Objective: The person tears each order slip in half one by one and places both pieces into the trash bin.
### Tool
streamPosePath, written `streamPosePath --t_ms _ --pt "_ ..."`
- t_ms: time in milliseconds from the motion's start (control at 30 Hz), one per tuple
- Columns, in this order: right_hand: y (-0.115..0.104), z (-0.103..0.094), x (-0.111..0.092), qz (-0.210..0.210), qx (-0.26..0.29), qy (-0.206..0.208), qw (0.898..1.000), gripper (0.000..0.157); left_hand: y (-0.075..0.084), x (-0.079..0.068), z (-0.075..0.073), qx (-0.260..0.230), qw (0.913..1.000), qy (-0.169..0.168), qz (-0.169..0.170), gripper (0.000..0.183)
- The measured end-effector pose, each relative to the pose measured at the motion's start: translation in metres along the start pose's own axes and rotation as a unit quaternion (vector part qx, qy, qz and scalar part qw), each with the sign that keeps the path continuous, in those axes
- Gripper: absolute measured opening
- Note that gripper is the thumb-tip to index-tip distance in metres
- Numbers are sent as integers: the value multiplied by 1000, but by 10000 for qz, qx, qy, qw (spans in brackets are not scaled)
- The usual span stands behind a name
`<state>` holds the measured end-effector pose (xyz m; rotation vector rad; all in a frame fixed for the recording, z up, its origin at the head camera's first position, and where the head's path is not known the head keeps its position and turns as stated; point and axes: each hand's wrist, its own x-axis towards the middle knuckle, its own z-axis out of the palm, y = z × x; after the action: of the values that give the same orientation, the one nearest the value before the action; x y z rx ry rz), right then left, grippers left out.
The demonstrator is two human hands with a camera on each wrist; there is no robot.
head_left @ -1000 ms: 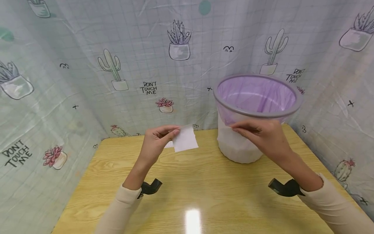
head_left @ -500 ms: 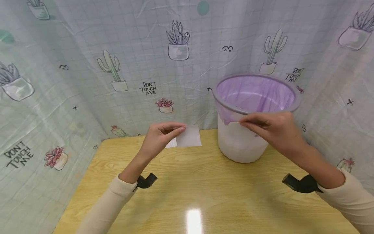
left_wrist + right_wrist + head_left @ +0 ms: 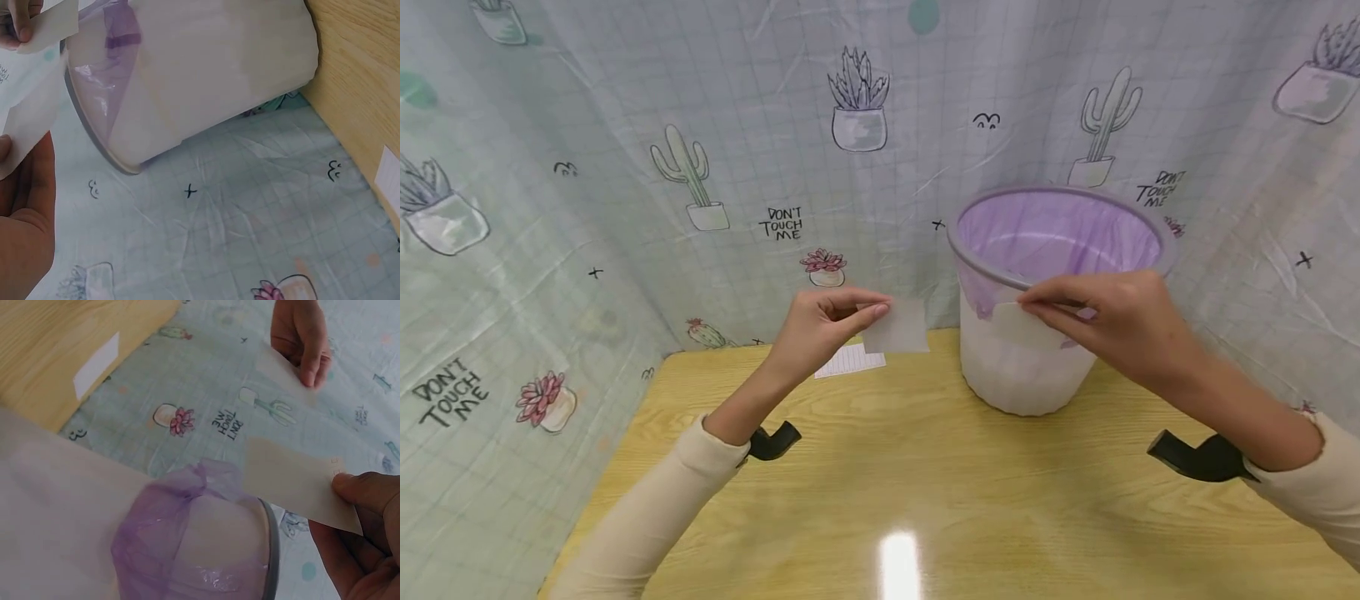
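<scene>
My left hand (image 3: 823, 333) pinches a small piece of white paper (image 3: 897, 327) between thumb and fingers, above the back of the table. My right hand (image 3: 1123, 321) pinches another piece of paper, seen nearly edge-on in the head view. In the right wrist view this second piece of paper (image 3: 287, 478) shows a ragged edge and faint print near the thumb. That hand is in front of a white trash bin (image 3: 1022, 379), just below its grey rim (image 3: 992, 271). A purple bag (image 3: 1052, 229) lines the bin and folds over the outside.
A lined slip of paper (image 3: 850, 361) lies at the back of the wooden table (image 3: 880, 467), left of the bin. Behind and at both sides hangs a curtain (image 3: 880, 192) printed with cacti.
My left hand has moved up and right with its paper, uncovering more of the lined slip. My right hand has moved right and slightly up, its paper still pinched.
</scene>
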<state>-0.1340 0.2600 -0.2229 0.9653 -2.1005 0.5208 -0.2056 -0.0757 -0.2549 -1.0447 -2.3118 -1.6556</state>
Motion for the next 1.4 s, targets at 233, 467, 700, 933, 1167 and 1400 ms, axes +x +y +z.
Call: streamPosePath --t_ms 233,467,700,933,1167,1400 --pt "3 -2 4 -99 69 -128 9998 23 9 11 2 164 9995 -246 66 14" --pt "0 -5 15 74 198 -487 9986 28 17 23 4 203 9982 -549 142 14" --pt "-3 -8 33 598 567 -828 9932 23 29 36 3 161 9969 -768 7 16" --pt "-1 -13 46 917 671 -1046 9880 18 36 48 1 6 9966 -816 -91 17" --pt "2 -11 52 783 788 -1185 9867 18 40 55 1 -53 9959 -890 -133 16" --pt "4 -15 55 826 592 -1101 9887 17 43 63 6 -210 9952 -951 -135 17"
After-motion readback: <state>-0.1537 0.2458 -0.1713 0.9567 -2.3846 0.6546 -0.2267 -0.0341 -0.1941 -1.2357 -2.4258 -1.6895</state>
